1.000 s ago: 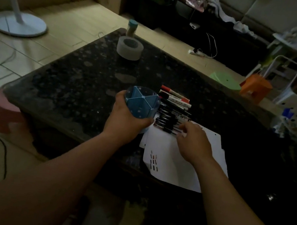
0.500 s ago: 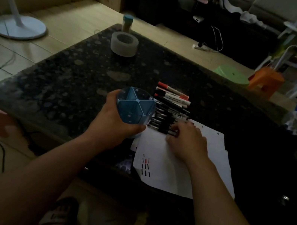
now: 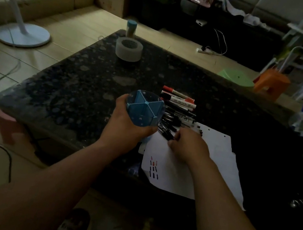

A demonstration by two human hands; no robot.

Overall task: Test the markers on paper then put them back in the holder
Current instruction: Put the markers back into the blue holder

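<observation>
Currently my left hand [image 3: 124,128] grips the holder [image 3: 144,109], tilted twd me; right hand [image 3: 189,148] seemingly pinches a black marker [image 3: 165,132], pile too dark.

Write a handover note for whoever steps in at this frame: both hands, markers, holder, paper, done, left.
Left hand grips the blue divided holder, tilted with its opening toward the camera; compartments look empty.
Right hand pinches a black marker at the near end of the marker row, lying on the dark table at the far edge of the paper.
Done: red and black test strokes on the paper.
Left: put every marker in the holder.
</observation>
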